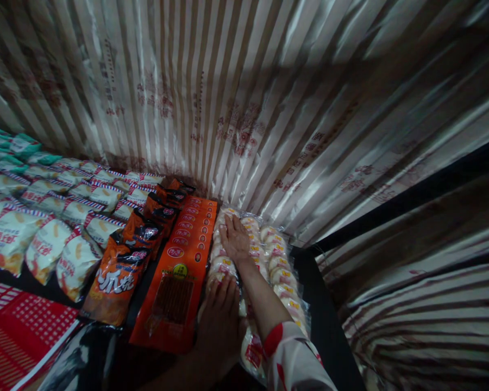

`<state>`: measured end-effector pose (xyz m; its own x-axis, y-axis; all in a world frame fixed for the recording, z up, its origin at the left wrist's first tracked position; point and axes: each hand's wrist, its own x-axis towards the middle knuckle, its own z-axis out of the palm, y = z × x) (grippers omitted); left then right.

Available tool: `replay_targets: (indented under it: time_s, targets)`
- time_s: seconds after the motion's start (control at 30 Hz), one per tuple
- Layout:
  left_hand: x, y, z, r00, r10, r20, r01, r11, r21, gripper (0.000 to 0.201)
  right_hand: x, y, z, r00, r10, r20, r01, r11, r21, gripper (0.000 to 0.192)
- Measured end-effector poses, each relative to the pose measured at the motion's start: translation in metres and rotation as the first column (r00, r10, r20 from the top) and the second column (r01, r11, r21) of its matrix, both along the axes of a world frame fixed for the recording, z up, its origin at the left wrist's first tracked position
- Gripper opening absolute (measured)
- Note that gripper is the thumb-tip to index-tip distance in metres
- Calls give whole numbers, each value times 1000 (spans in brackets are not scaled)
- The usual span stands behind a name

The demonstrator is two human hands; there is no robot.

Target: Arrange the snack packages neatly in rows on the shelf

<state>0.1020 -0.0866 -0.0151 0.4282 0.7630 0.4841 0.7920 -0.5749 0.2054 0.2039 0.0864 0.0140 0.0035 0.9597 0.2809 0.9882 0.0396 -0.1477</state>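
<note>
My left hand (pixel 220 317) lies with its fingers stretched over the near part of a row of round, pale snacks in clear wrappers (pixel 222 266). Farther along the same row, my right hand (pixel 236 240) rests flat, fingers extended. Neither hand is closed around a pack. Two more rows of these wrapped snacks (pixel 283 277) run to the right, partly behind my right forearm. Directly left of my hands, flat orange packets with dark sticks in a window (pixel 173 296) overlap in a line. My hands and sleeve cover some of the wrapped snacks.
Orange-brown snack bags (pixel 116 282) and white bags with striped tops (pixel 44 244) stand in rows to the left, with green bags (pixel 20 144) beyond. A red plastic basket (pixel 24 320) is at lower left. Striped, printed sheeting (pixel 244 98) hangs behind; a dark bar (pixel 411 190) slants at right.
</note>
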Motion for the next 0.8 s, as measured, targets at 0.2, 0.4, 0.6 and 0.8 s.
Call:
replay_targets:
  time_s: [0.2,0.4,0.6,0.8]
  targets:
    - [-3,1,5,1000,-3,11,3,999,32,52,-1,0,4,1000,-10,5,10,1000,-3,52]
    - [-5,1,6,1000,-3,23,2,999,39,51,10,9,9,995,-93,34,93,996,18,51]
    - [-6,2,8,1000,-10,16,9,998,56,52,15,16,9,993,-69,94,65,997,45,55]
    - [-5,3,6,1000,-2,19,1,998,70,51,14,16,6,994,-70,79,67,997,40,57]
